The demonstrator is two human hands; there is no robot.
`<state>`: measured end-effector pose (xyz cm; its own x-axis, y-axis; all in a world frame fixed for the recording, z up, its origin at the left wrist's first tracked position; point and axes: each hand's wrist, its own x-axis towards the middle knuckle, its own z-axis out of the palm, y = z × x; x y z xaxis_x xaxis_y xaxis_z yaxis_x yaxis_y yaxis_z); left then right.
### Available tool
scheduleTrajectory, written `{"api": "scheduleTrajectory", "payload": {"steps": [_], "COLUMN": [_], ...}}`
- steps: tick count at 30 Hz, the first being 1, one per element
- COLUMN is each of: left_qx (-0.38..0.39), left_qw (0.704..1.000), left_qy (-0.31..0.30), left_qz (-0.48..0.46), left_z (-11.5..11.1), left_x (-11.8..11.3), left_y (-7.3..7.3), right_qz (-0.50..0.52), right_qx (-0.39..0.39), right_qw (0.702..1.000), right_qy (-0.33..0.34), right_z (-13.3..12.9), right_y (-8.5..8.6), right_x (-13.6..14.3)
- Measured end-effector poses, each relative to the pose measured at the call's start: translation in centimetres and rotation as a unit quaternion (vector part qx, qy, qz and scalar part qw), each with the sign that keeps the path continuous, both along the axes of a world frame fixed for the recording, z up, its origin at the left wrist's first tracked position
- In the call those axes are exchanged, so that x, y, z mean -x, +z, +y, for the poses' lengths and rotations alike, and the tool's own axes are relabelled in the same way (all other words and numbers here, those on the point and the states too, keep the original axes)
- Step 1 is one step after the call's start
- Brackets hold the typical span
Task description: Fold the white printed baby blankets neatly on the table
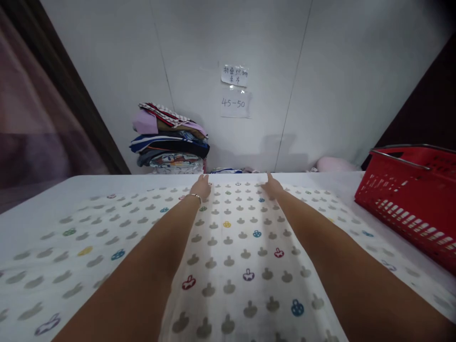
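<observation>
A white cloth [228,247] printed with grey and coloured mushroom shapes lies spread flat over the table. Both arms reach across it to its far edge. My left hand [201,187], below a thin bracelet, rests on the cloth near that edge; its fingers are bent, and whether they pinch the fabric is too small to tell. To the right, my right hand [272,186] touches the same far edge, one finger pointing up and away, the others partly hidden.
A stack of folded fabrics [171,140] stands behind the table's far edge, left of centre. On the right sits a red plastic basket [409,190] with a metal handle. Two paper signs [235,103] hang on the wall. A pink bundle [335,164] lies behind the table.
</observation>
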<state>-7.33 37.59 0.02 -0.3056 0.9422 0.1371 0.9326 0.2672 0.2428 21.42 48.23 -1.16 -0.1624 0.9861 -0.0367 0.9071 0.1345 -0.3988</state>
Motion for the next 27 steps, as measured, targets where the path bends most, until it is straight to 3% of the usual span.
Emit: {"api": "scheduleTrajectory", "payload": {"steps": [3, 7, 12, 14, 16, 19, 27], "left_qx": [-0.008, 0.016, 0.02, 0.013, 0.002, 0.001, 0.011], "left_qw": [1.0, 0.99, 0.956, 0.948, 0.947, 0.949, 0.947], "left_qy": [-0.029, -0.139, -0.292, -0.317, -0.317, -0.307, -0.3], "left_qz": [-0.003, -0.013, 0.005, 0.029, 0.05, 0.072, 0.112], "left_z": [-2.2, -7.0, -13.9, -15.6, -16.3, -16.4, -16.6], "left_x": [-1.1, -3.9, -8.2, -9.3, -10.0, -10.4, -10.6], "left_y": [-0.4, -0.9, -3.4, -4.4, -5.0, -5.0, -4.1], "right_qz": [0.02, -0.001, -0.051, -0.066, -0.077, -0.089, -0.119], "right_qx": [-0.025, -0.069, -0.067, -0.056, -0.039, -0.016, 0.05], "right_qw": [0.998, 0.995, 0.995, 0.989, 0.985, 0.982, 0.985], "right_qy": [0.05, 0.069, -0.058, -0.116, -0.153, -0.168, -0.114], "right_z": [-1.8, -4.4, -5.7, -5.5, -5.0, -3.3, 2.4], "right_y": [-1.0, -0.9, 0.4, 0.7, 0.7, 0.3, -0.7], "right_x": [-0.3, -3.9, -13.4, -17.2, -20.0, -21.9, -21.6]}}
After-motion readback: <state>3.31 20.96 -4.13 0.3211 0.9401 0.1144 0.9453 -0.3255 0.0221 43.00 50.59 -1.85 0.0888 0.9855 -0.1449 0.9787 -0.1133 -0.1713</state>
